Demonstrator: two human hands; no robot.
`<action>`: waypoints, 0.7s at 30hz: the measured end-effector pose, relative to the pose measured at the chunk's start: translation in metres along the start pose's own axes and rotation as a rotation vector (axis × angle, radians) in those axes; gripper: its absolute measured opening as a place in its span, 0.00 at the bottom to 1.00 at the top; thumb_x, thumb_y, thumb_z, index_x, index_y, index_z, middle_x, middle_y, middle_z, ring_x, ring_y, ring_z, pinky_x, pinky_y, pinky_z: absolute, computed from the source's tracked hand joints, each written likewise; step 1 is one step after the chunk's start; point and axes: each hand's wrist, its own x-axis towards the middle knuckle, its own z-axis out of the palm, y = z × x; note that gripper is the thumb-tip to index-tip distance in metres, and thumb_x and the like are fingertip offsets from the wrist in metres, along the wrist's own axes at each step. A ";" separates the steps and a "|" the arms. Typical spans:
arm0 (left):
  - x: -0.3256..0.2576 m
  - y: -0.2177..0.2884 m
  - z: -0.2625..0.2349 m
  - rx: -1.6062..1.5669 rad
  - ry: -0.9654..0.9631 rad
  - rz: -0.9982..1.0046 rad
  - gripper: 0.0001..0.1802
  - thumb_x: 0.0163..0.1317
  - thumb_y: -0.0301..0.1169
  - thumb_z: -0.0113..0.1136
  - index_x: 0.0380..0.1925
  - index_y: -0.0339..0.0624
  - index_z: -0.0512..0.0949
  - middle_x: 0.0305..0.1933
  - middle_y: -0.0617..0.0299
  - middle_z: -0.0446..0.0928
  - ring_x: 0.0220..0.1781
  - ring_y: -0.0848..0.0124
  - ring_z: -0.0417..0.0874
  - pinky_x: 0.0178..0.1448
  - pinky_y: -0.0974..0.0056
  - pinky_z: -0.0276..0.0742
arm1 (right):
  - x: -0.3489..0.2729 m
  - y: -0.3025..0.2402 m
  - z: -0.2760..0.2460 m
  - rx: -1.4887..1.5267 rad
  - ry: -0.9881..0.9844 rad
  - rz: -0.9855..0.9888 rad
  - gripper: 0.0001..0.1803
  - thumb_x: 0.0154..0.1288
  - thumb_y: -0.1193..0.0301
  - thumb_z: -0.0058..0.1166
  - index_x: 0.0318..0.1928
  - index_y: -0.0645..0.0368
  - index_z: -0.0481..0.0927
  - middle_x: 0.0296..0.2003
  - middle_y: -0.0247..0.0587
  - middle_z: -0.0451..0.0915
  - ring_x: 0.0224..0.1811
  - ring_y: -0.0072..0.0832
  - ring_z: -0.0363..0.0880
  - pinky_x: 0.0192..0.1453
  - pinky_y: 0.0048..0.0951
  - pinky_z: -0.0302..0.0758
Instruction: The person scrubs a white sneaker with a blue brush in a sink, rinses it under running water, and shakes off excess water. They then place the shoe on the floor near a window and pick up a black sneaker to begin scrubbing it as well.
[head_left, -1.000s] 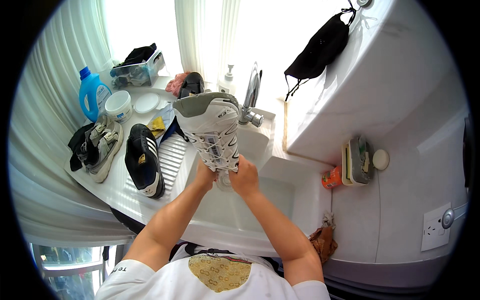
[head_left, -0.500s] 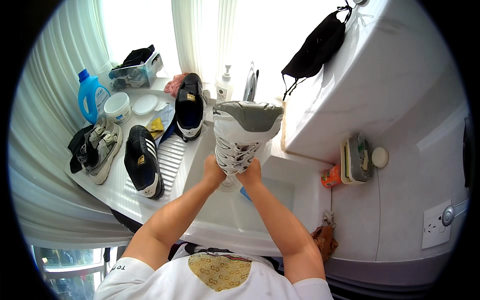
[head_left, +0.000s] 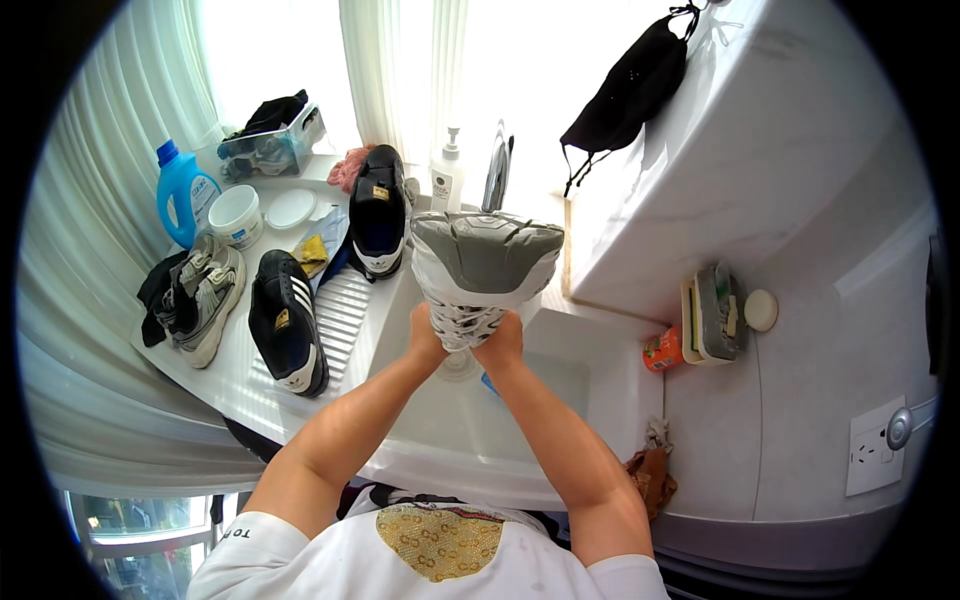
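Observation:
Both my hands hold up a white sneaker (head_left: 485, 285) with a grey toe and laces, above the white sink (head_left: 420, 440). My left hand (head_left: 425, 335) closes on its left side, and my right hand (head_left: 500, 345) on its right. The shoe hides most of my fingers. Its toe tips up toward the view, and the laced part is foreshortened. Behind it rises the chrome tap (head_left: 498, 175). A blue object (head_left: 489, 384) shows in the sink, half covered by my right forearm.
On the left ledge are a black shoe (head_left: 285, 325), another black shoe (head_left: 378, 215), grey sneakers (head_left: 205, 295), a blue detergent bottle (head_left: 180, 200) and a white tub (head_left: 235, 215). A pump bottle (head_left: 446, 180) stands behind. To the right are an orange can (head_left: 660, 350) and a hanging black mask (head_left: 630, 85).
The white sneaker has tilted and shifted slightly left, so more of its grey toe shows and less of its laces. More of the tap is visible. Both hands keep their hold.

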 end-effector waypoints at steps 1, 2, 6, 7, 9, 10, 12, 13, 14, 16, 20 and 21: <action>0.000 0.000 0.000 -0.006 0.007 0.014 0.11 0.44 0.34 0.66 0.28 0.40 0.81 0.30 0.51 0.81 0.34 0.54 0.82 0.37 0.60 0.74 | 0.000 -0.003 -0.001 -0.025 0.003 0.000 0.15 0.50 0.66 0.61 0.37 0.60 0.82 0.33 0.49 0.83 0.43 0.43 0.81 0.40 0.35 0.74; 0.001 0.000 0.000 -0.013 0.014 0.027 0.12 0.44 0.34 0.66 0.28 0.40 0.81 0.30 0.51 0.81 0.34 0.55 0.82 0.37 0.60 0.74 | 0.000 -0.004 -0.001 -0.050 0.005 -0.001 0.15 0.49 0.66 0.62 0.37 0.61 0.82 0.33 0.48 0.83 0.42 0.43 0.81 0.40 0.35 0.74; 0.000 0.006 -0.002 -0.021 0.007 0.004 0.13 0.45 0.32 0.65 0.32 0.39 0.80 0.33 0.51 0.81 0.36 0.58 0.82 0.39 0.62 0.74 | -0.002 0.002 -0.001 0.024 0.060 -0.104 0.14 0.50 0.63 0.57 0.32 0.63 0.80 0.33 0.54 0.80 0.41 0.52 0.77 0.44 0.42 0.74; 0.001 0.010 -0.002 -0.052 0.007 -0.002 0.13 0.45 0.31 0.65 0.33 0.38 0.80 0.33 0.51 0.82 0.36 0.59 0.82 0.40 0.62 0.74 | -0.002 0.009 0.000 0.041 0.103 -0.202 0.14 0.50 0.64 0.57 0.32 0.63 0.80 0.33 0.54 0.80 0.41 0.52 0.77 0.44 0.42 0.74; 0.007 0.013 -0.004 -0.185 0.031 -0.010 0.15 0.46 0.30 0.65 0.35 0.37 0.79 0.35 0.52 0.82 0.38 0.61 0.83 0.42 0.63 0.74 | 0.005 0.014 0.003 0.020 0.311 -0.677 0.11 0.54 0.68 0.56 0.33 0.64 0.78 0.27 0.50 0.80 0.29 0.46 0.80 0.31 0.38 0.75; 0.009 0.003 -0.001 -0.296 0.033 -0.087 0.15 0.46 0.29 0.65 0.36 0.36 0.79 0.36 0.52 0.82 0.39 0.60 0.82 0.42 0.62 0.74 | 0.004 0.009 0.005 0.340 0.182 -0.348 0.10 0.56 0.68 0.54 0.33 0.63 0.76 0.25 0.47 0.79 0.24 0.41 0.78 0.26 0.36 0.72; 0.013 -0.012 0.002 -0.457 0.024 -0.201 0.15 0.45 0.28 0.65 0.36 0.36 0.79 0.36 0.50 0.81 0.39 0.58 0.82 0.43 0.61 0.74 | -0.002 -0.012 0.003 0.782 -0.044 0.193 0.07 0.60 0.70 0.50 0.34 0.62 0.73 0.21 0.39 0.74 0.15 0.28 0.70 0.15 0.30 0.62; 0.018 -0.014 0.002 -0.509 0.002 -0.231 0.14 0.45 0.28 0.64 0.34 0.36 0.79 0.35 0.49 0.81 0.39 0.55 0.82 0.42 0.61 0.74 | -0.004 -0.028 -0.003 0.912 -0.103 0.403 0.06 0.63 0.71 0.48 0.34 0.61 0.71 0.19 0.35 0.71 0.11 0.21 0.65 0.10 0.25 0.56; 0.022 -0.015 -0.002 -0.427 -0.048 -0.203 0.12 0.45 0.27 0.64 0.32 0.36 0.79 0.34 0.48 0.81 0.38 0.53 0.82 0.41 0.60 0.75 | 0.000 -0.025 -0.004 0.842 -0.159 0.352 0.06 0.63 0.71 0.48 0.34 0.61 0.71 0.18 0.34 0.70 0.11 0.21 0.65 0.10 0.25 0.56; 0.035 0.003 -0.013 0.034 -0.160 0.039 0.07 0.44 0.26 0.63 0.25 0.35 0.79 0.28 0.46 0.79 0.36 0.47 0.80 0.38 0.56 0.75 | 0.012 -0.002 -0.007 0.696 -0.254 0.256 0.06 0.63 0.71 0.48 0.33 0.62 0.71 0.17 0.34 0.70 0.10 0.22 0.65 0.10 0.26 0.55; 0.045 0.011 -0.011 0.114 -0.428 -0.360 0.09 0.46 0.27 0.61 0.29 0.37 0.79 0.29 0.47 0.80 0.34 0.47 0.81 0.37 0.56 0.76 | 0.017 0.032 0.020 0.503 -0.073 0.154 0.07 0.61 0.70 0.52 0.32 0.61 0.72 0.18 0.36 0.71 0.14 0.23 0.68 0.15 0.26 0.61; 0.037 0.003 -0.005 0.080 -0.324 -0.256 0.10 0.46 0.27 0.60 0.31 0.38 0.79 0.30 0.47 0.80 0.35 0.48 0.81 0.38 0.56 0.76 | 0.017 0.035 0.027 0.451 -0.049 0.125 0.07 0.61 0.70 0.52 0.33 0.61 0.72 0.19 0.36 0.72 0.15 0.22 0.69 0.16 0.26 0.61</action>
